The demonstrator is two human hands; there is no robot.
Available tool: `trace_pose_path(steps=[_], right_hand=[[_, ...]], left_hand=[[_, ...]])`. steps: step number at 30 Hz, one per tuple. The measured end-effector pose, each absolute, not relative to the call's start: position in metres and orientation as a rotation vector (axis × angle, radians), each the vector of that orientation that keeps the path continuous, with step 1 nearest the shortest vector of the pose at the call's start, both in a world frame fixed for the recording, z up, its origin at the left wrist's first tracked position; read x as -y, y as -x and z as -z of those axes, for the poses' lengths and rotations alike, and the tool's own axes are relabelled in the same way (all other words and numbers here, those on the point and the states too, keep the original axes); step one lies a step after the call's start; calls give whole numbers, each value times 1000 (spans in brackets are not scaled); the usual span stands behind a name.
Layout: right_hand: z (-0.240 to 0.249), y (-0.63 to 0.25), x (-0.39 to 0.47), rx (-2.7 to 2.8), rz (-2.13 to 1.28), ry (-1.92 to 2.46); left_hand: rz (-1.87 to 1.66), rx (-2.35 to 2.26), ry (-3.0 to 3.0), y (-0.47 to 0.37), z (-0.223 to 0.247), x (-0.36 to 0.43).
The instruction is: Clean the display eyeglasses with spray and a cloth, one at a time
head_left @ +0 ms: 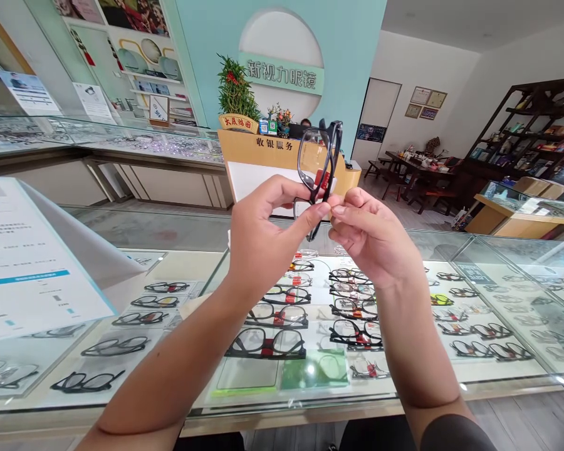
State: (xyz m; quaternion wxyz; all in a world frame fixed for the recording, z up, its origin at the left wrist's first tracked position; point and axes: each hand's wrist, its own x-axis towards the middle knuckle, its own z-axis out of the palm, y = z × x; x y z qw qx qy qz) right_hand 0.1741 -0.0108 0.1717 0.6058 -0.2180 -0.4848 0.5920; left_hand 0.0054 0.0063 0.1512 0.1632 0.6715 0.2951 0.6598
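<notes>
A pair of black-framed eyeglasses (329,153) with a red label on the lens is raised above the glass counter, turned on end. My left hand (267,232) is closed on it, thumb and fingers pinching near the bridge. Close by, my right hand (373,235) has its thumb and fingers pinched at the frame's edge, against my left thumb tip. Its exact contact point is partly hidden. Below both hands, rows of eyeglasses (267,343), several with red labels, lie in the glass display counter (244,410).
A white printed sign (32,250) stands on the counter at left. Further glass cases (169,141) run along the left. Beyond the hands are a cashier desk (244,147) with a potted plant (235,88), a wooden table (418,163) and a dark shelf (536,119).
</notes>
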Motion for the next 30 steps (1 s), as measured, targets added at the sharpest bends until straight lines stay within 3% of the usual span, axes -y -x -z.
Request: trace_pose_path(steps=[14, 22, 30], right_hand=[[-172, -169, 8, 1079, -1333, 551], [-163, -175, 3, 1274, -913, 728], [-165, -173, 6, 1383, -937, 799]], left_hand=[[-1798, -696, -1749, -8, -151, -18], [-1696, -667, -1657, -7, -153, -23], [-1728, -695, -1674, -5, -151, -25]])
